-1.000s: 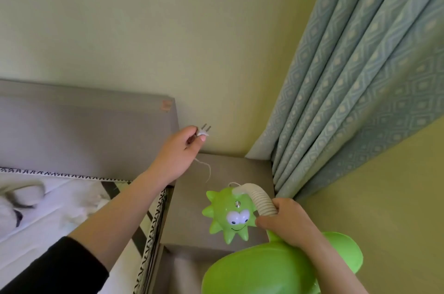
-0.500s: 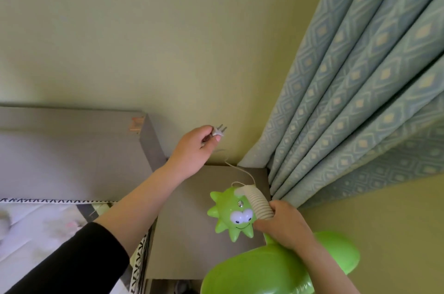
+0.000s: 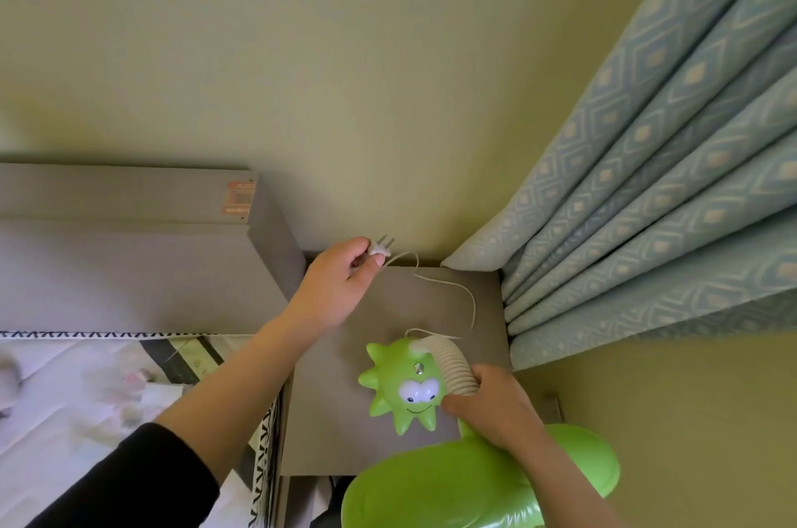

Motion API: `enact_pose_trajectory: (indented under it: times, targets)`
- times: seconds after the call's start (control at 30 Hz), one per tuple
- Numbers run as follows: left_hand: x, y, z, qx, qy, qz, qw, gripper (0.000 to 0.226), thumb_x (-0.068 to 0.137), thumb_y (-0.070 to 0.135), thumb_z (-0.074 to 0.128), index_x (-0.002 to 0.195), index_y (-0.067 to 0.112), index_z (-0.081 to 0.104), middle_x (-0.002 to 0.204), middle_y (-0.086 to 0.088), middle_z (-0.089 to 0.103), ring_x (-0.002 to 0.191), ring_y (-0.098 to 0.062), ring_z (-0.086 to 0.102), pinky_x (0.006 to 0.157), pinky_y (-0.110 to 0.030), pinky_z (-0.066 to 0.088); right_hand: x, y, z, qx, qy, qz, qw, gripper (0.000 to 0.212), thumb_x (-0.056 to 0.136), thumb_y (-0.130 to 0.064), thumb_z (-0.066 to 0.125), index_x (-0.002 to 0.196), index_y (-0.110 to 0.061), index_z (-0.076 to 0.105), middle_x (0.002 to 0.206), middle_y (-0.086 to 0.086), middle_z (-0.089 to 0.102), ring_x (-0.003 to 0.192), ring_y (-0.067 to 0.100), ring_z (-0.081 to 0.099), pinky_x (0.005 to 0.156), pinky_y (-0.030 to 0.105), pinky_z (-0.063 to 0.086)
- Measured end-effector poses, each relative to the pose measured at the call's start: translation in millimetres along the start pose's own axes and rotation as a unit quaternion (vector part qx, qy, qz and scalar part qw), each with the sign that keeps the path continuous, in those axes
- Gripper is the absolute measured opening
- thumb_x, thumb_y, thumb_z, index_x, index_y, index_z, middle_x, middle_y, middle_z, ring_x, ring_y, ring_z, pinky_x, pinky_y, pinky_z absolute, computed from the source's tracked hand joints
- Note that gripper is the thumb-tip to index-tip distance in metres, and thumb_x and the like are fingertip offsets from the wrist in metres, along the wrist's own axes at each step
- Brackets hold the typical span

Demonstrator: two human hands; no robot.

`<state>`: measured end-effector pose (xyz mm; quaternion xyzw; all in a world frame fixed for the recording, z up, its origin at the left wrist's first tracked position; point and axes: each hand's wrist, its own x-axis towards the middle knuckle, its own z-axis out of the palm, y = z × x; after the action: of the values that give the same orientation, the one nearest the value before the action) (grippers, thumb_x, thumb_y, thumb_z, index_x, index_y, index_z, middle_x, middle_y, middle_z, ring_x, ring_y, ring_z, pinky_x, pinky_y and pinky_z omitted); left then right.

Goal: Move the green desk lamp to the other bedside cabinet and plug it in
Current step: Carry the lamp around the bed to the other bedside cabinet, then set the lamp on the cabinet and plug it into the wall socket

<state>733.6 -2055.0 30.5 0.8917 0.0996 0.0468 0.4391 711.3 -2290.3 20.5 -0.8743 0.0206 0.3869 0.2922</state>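
Observation:
The green desk lamp [image 3: 403, 389] has a spiky star-shaped base with a cartoon face, a ribbed white neck and a broad green shade [image 3: 457, 488] at the bottom of the view. My right hand [image 3: 491, 406] grips the ribbed neck, holding the lamp over the grey bedside cabinet [image 3: 345, 419]. My left hand [image 3: 340, 286] pinches the white plug [image 3: 381, 248], prongs pointing up-right toward the wall. The thin white cord [image 3: 453, 286] loops from the plug to the lamp base. No socket is visible.
A grey padded headboard [image 3: 129, 268] stands left of the cabinet, with patterned bedding [image 3: 108, 389] below it. A blue patterned curtain [image 3: 647, 204] hangs right of the cabinet, touching its far corner. The pale green wall [image 3: 345, 74] fills the background.
The view has closed in on the cabinet. My left hand with the plug has moved right and down toward the wall behind the cabinet. The lamp has stayed in my right hand.

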Motion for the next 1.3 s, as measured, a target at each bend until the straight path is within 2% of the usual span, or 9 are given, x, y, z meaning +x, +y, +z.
enact_pose_trajectory:
  times: [0.1, 0.33, 0.43, 0.5, 0.6, 0.77, 1.13, 1.23, 1.3]
  targets:
    - [0, -6, -1, 0.003, 0.000, -0.007, 1.000, 0.033, 0.092, 0.024, 0.051, 0.070, 0.002, 0.040, 0.055, 0.006, 0.028, 0.051, -0.011, 0.031, 0.050, -0.021, 0.026, 7, -1, 8, 0.008, -0.006, 0.012, 1.000, 0.022, 0.067, -0.035, 0.069, 0.074, -0.024, 0.051, 0.067, -0.007, 0.054, 0.056, 0.009, 0.049, 0.050, 0.024, 0.038]
    - [-7, -18, -4, -0.002, -0.007, -0.032, 0.999, 0.032, 0.091, 0.023, 0.052, 0.070, 0.002, 0.041, 0.055, 0.005, 0.027, 0.051, -0.010, 0.033, 0.051, -0.019, 0.029, 18, -11, 21, 0.014, -0.001, 0.002, 1.000, 0.027, 0.072, -0.031, 0.069, 0.063, -0.034, 0.043, 0.063, -0.010, 0.052, 0.055, 0.006, 0.048, 0.047, 0.021, 0.034]
    - [-12, -21, -5, 0.001, -0.011, -0.041, 0.999, 0.033, 0.091, 0.022, 0.052, 0.063, 0.014, 0.036, 0.053, 0.006, 0.028, 0.051, -0.009, 0.034, 0.051, -0.017, 0.030, 23, -9, 28, 0.014, 0.006, 0.021, 1.000, 0.018, 0.071, -0.034, 0.069, 0.075, -0.028, 0.053, 0.066, -0.009, 0.054, 0.061, 0.012, 0.054, 0.050, 0.024, 0.038]
    - [-16, -23, -5, -0.004, -0.013, -0.049, 0.999, 0.033, 0.092, 0.023, 0.051, 0.064, 0.015, 0.035, 0.054, 0.006, 0.028, 0.052, -0.010, 0.032, 0.051, -0.017, 0.030, 25, -7, 33, 0.014, 0.014, 0.035, 0.999, 0.028, 0.070, -0.035, 0.070, 0.089, -0.018, 0.059, 0.067, -0.007, 0.055, 0.066, 0.017, 0.056, 0.050, 0.025, 0.039]
    - [-21, -29, -5, -0.003, -0.013, -0.056, 0.998, 0.032, 0.092, 0.024, 0.051, 0.065, 0.013, 0.037, 0.055, 0.006, 0.030, 0.053, -0.011, 0.031, 0.051, -0.018, 0.029, 28, -5, 39, 0.011, 0.030, 0.040, 0.999, 0.034, 0.070, -0.036, 0.069, 0.094, -0.012, 0.061, 0.068, -0.006, 0.055, 0.065, 0.017, 0.056, 0.048, 0.025, 0.037]
    - [-26, -38, -9, 0.002, -0.011, -0.070, 0.997, 0.037, 0.090, 0.033, 0.048, 0.078, -0.002, 0.047, 0.064, -0.002, 0.037, 0.058, -0.013, 0.032, 0.053, -0.022, 0.027, 32, -5, 45, 0.009, 0.041, 0.046, 0.998, 0.031, 0.070, -0.036, 0.068, 0.091, -0.013, 0.059, 0.067, -0.006, 0.054, 0.060, 0.014, 0.053, 0.047, 0.024, 0.035]
    - [-34, -33, -21, -0.026, -0.004, -0.081, 0.996, 0.034, 0.092, 0.027, 0.049, 0.079, -0.004, 0.048, 0.064, -0.003, 0.035, 0.056, -0.009, 0.031, 0.052, -0.020, 0.027, 38, -16, 49, 0.009, 0.029, 0.061, 0.998, 0.037, 0.072, -0.040, 0.066, 0.093, -0.011, 0.057, 0.070, -0.005, 0.051, 0.059, 0.009, 0.049, 0.047, 0.025, 0.034]
    - [-37, -31, -25, -0.019, -0.006, -0.075, 0.997, 0.035, 0.092, 0.029, 0.048, 0.080, -0.003, 0.050, 0.065, -0.015, 0.042, 0.060, -0.013, 0.036, 0.053, -0.020, 0.028, 39, -26, 49, 0.021, 0.010, 0.067, 0.998, 0.041, 0.073, -0.040, 0.066, 0.099, -0.010, 0.058, 0.076, -0.001, 0.055, 0.064, 0.015, 0.053, 0.047, 0.025, 0.034]
    - [-38, -31, -27, -0.023, -0.012, -0.072, 0.997, 0.036, 0.092, 0.033, 0.046, 0.083, -0.002, 0.052, 0.075, -0.025, 0.053, 0.064, -0.018, 0.041, 0.054, -0.020, 0.029, 43, -33, 50, 0.015, -0.007, 0.066, 0.998, 0.041, 0.075, -0.041, 0.065, 0.101, -0.010, 0.058, 0.087, 0.003, 0.057, 0.074, 0.020, 0.054, 0.047, 0.025, 0.033]
